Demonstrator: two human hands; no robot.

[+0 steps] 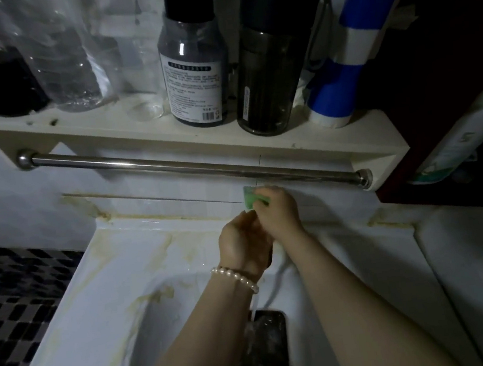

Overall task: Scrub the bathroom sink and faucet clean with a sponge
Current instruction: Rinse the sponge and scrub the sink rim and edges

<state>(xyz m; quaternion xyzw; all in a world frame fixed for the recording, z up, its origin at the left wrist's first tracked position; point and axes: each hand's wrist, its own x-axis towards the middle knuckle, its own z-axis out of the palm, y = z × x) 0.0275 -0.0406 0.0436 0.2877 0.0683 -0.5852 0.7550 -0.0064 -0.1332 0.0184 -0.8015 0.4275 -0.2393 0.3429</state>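
Here the bottle (193, 65) label's print stays unreadable.

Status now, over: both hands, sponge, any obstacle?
Right hand grips green sponge at sink back edge. Left hand curled over hidden faucet. Nothing blocking.

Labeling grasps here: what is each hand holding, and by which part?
Right hand grips the green sponge by its right end; the left end pokes out. Left hand is curled beneath it; what it holds is hidden.
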